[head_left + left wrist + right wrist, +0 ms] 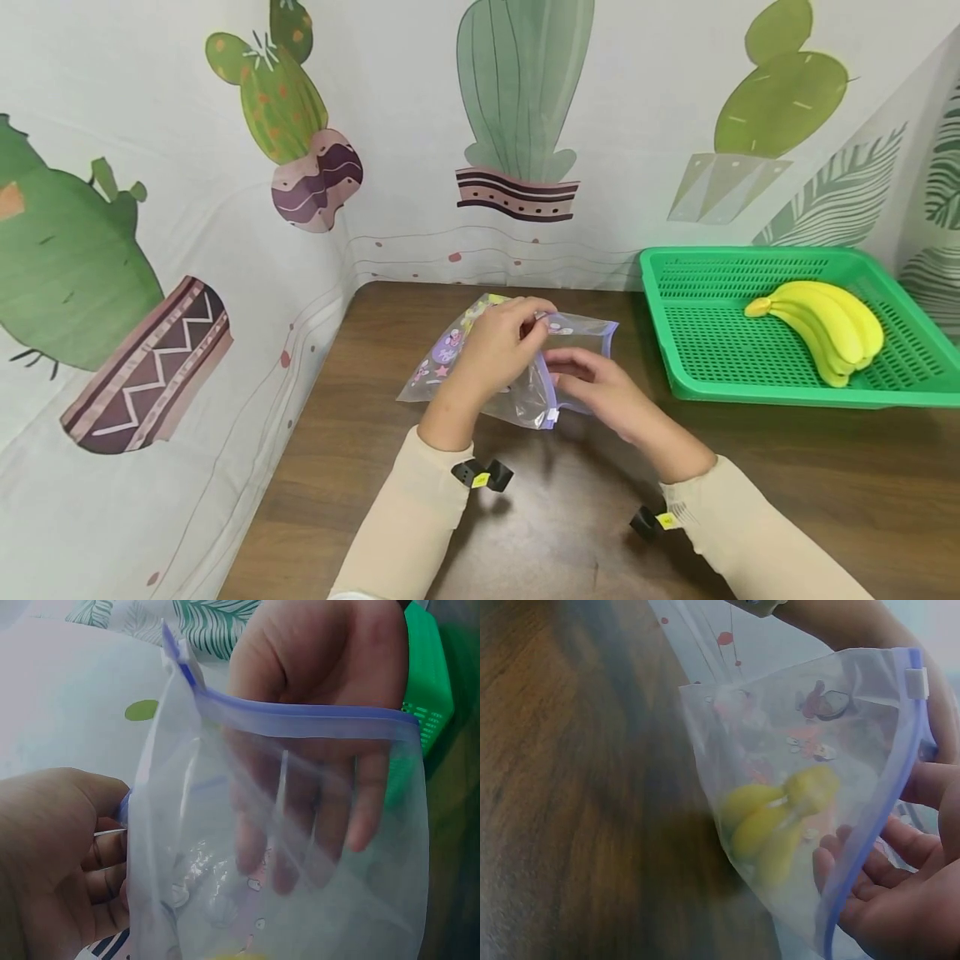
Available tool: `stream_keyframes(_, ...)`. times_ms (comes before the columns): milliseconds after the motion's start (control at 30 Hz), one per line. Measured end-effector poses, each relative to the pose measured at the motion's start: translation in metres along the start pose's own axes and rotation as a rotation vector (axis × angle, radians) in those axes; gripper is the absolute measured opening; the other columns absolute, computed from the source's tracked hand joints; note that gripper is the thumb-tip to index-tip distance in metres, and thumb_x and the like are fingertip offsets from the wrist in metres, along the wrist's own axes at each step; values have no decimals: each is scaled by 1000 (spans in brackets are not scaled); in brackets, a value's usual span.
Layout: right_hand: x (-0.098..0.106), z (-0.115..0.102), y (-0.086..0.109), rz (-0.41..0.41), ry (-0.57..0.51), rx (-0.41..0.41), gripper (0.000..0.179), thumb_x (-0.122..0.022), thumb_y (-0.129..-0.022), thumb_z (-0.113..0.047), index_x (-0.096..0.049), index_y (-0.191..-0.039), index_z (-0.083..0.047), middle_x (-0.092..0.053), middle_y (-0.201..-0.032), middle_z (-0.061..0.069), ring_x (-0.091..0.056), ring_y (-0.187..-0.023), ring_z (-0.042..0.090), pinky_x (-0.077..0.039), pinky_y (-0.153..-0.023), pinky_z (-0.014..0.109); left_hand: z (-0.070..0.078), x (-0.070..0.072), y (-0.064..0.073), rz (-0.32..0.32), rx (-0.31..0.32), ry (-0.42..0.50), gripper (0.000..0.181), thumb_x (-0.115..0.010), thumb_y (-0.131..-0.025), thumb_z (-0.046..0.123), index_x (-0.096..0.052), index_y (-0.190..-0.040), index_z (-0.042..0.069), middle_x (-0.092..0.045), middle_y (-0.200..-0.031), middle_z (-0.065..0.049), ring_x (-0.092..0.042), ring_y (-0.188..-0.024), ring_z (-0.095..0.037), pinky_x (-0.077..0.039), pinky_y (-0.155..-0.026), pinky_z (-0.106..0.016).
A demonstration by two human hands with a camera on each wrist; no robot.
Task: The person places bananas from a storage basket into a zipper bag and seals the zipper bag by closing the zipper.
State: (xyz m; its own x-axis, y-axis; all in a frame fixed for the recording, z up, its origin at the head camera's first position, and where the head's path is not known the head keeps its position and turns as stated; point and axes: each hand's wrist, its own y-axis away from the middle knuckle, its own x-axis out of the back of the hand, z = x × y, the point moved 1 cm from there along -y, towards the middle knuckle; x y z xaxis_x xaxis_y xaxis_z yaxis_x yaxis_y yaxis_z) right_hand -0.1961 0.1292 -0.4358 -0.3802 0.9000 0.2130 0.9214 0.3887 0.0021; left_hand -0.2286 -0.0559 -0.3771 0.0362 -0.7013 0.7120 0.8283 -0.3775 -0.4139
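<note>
- Nearest us, two sleeves (405, 508) reach over the table (540, 533), a small black camera (482, 475) at each wrist.
- Our right hand (600, 385) sits in the mouth of the bag (765, 735). We see its fingers through the film, long, relaxed and slightly apart, with nothing gripped between them.
- Our left hand (495, 350) pinches the purple rim (315, 712) between thumb and fingertips, on the part farther from us.
- The bag is between both hands, toward the table's far edge and left of its middle, its closed end pointing to the far left corner. A white slider (917, 684) sits at the rim's near end.
- We judge the bag light, limp and slick: its film should crumple under a push. The rim looks stiffest, so we would take hold there.
- Yellow fruit (761, 832) shows low through the film, apparently inside. It looks smooth and firm, and its weight probably makes the bag sag.
- By the table's far edge, to the right, we have a green basket (667, 350), rigid by its look. Bananas (832, 321) lie in its right half, well apart from our hands.
- Farthest off hangs the cactus-print cloth (405, 125).
</note>
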Motion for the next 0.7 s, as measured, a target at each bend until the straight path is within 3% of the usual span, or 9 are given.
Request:
stream_keyframes(300, 10, -10, 9, 36, 74, 18, 39, -66, -97, -21, -62, -134, -10, -60, -141, 14, -61, -125, 37, -52, -93, 24, 0, 4, 0, 50, -14, 9, 25, -53, -99, 18, -71, -116, 15, -58, -78, 4, -50, -67, -8, -42, -59, -22)
stream_keyframes(367, 12, -11, 11, 42, 89, 16, 38, -66, -98, -22, -62, -135, -13, -60, -142, 12, -61, -125, 35, -52, -93, 25, 0, 5, 0, 61, -12, 10, 25, -54, -99, 18, -72, -116, 15, -58, -78, 4, -50, -67, -8, -41, -60, -22)
stream_keyframes(567, 19, -14, 14, 64, 122, 20, 36, -65, -99, -24, -63, -134, -16, -64, -137, 5, -65, -117, 10, -51, -95, 22, -2, 5, 0, 109, -21, 5, 24, -55, -97, 16, -73, -113, 13, -59, -79, 3, -51, -69, -9, -42, -62, -23)
stream_keyframes(700, 23, -14, 15, 73, 117, 42, 34, -64, -99, -22, -63, -132, -15, -65, -133, 7, -64, -115, 7, -51, -94, 20, -2, 6, 0, 141, -31, -8, 23, -56, -97, 17, -74, -112, 14, -59, -78, 2, -51, -69, -10, -42, -63, -25)
